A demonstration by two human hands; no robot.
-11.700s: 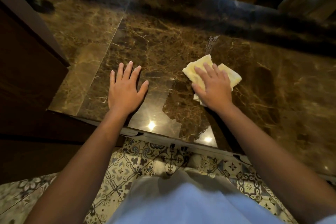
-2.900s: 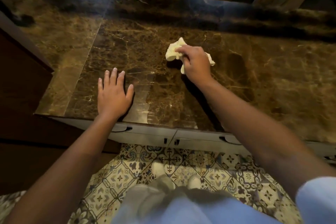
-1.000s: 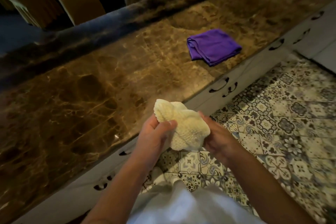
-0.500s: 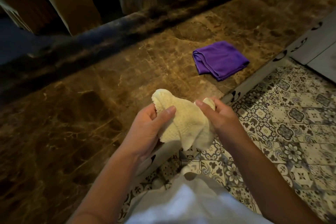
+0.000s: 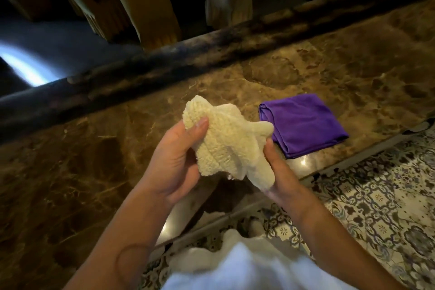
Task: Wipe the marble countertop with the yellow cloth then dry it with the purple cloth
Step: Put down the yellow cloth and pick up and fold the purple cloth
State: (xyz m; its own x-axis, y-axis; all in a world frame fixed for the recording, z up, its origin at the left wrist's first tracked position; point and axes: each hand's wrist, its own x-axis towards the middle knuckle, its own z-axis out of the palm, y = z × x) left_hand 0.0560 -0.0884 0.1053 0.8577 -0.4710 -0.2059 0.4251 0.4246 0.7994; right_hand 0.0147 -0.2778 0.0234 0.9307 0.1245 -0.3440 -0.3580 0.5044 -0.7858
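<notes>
- The counter, a brown marble slab with pale veins, is running slantwise across the view from the lower left to the upper right, with a darker raised ledge lying along its far side.
- The left hand is reaching up from the lower left and is closing on the yellow cloth, its thumb pressing the upper left part of the cloth and its palm cupping the cloth's left side.
- The yellow cloth is sitting bunched and crumpled between both hands, lifted clear above the counter near its front edge, with one loose corner hanging down at the lower right.
- The right hand is gripping the right and lower side of the yellow cloth, its fingers lying mostly hidden under the fabric.
- The purple cloth is lying folded flat on the counter just right of the hands, near the front edge, touched by neither hand.
- A patterned tile floor is showing below the counter's front edge at the right.
- A white garment on the person is filling the bottom centre of the view.
- Pale chairs are standing in the dark beyond the ledge.
</notes>
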